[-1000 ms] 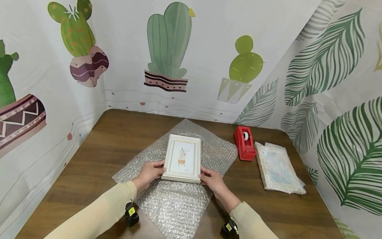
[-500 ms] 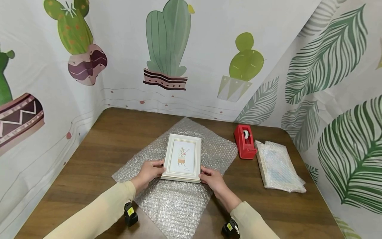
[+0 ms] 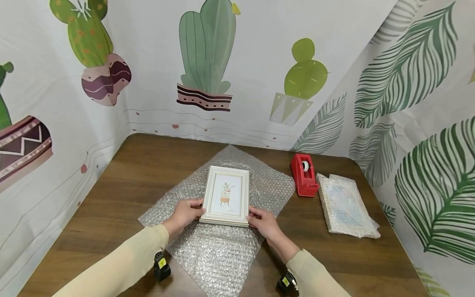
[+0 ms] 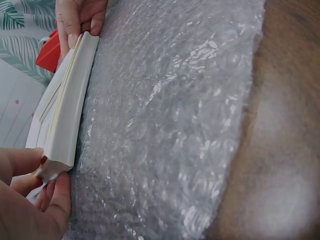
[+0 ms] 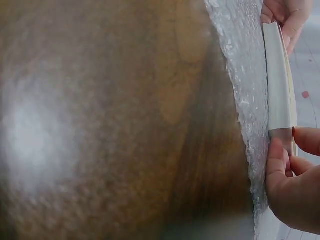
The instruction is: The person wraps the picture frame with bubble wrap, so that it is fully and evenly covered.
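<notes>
A white picture frame with a potted-plant print lies face up over a sheet of bubble wrap, which is turned like a diamond on the table. My left hand grips the frame's left side near its lower corner, thumb on the front edge. On the opposite side my right hand holds the lower right corner in the same way. In the left wrist view, fingertips sit under the corner of the frame's side. The right wrist view shows the thumb and fingers pinching the frame's end.
A red tape dispenser stands right of the bubble wrap. Beside it lies a flat bubble-wrapped package. The brown wooden table meets a cactus-and-leaf printed cloth at the back and sides.
The head view has shifted slightly, so the scene sits a little higher. Both hands keep their hold on the picture frame, which stays in place on the bubble wrap.
</notes>
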The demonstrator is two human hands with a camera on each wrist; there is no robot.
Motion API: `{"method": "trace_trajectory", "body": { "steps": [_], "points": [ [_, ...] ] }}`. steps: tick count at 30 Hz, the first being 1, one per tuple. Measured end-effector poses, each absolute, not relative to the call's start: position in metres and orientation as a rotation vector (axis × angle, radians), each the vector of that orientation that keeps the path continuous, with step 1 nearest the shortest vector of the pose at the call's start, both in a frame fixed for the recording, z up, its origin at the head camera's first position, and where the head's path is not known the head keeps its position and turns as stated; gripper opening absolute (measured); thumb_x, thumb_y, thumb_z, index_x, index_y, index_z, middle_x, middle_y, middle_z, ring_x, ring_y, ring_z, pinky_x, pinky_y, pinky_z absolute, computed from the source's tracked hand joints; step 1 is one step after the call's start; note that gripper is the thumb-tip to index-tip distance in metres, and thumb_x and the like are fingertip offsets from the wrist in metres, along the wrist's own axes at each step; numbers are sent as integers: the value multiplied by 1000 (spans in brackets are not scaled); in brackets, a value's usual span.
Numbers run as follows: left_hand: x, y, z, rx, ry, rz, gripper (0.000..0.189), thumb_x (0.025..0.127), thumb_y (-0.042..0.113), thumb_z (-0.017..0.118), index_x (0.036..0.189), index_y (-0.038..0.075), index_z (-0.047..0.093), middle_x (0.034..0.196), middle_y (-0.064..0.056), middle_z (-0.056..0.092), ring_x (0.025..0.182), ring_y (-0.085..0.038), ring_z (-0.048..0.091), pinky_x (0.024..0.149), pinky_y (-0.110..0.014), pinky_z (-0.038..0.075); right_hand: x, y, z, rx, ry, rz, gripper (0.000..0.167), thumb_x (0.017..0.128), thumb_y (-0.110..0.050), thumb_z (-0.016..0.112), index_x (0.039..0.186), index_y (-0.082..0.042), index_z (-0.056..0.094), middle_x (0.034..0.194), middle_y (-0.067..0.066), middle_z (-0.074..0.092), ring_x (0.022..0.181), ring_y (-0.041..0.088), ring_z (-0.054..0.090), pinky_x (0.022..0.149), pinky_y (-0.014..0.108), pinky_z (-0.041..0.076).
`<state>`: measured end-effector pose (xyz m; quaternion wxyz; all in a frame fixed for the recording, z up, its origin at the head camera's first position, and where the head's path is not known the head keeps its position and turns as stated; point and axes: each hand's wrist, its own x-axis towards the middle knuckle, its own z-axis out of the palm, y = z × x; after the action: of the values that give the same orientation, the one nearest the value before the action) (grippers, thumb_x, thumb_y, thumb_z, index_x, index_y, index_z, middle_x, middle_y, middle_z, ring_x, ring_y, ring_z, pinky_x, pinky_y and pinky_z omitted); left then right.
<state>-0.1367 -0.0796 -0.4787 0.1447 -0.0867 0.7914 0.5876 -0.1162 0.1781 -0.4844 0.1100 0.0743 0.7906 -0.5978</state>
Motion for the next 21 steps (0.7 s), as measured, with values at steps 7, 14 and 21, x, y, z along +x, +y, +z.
{"method": "trace_trajectory", "body": {
  "steps": [7,14,21],
  "points": [
    [-136,-81,-478,-229,2325,1645,45,93,-2,68,136,-10,59,127,-31,67,94,-17,70,78,-33,63,-118,177,-482,213,2354,-1703,45,92,4,66,135,14,58,97,16,65,81,8,61,77,32,62],
    [-140,-88,-471,-32,2475,1452,55,90,2,71,140,-12,54,126,-31,68,108,-38,71,83,-38,63,-120,180,-478,200,2302,-1683,46,94,2,64,137,14,56,103,17,66,84,9,65,82,34,64],
    [-148,-96,-465,413,2718,978,70,90,13,76,149,-10,45,147,-31,54,134,-46,55,113,-56,46,-112,190,-464,-141,2589,-1294,57,93,-11,73,143,8,53,124,26,65,106,31,69,91,48,60]
  ]
}}
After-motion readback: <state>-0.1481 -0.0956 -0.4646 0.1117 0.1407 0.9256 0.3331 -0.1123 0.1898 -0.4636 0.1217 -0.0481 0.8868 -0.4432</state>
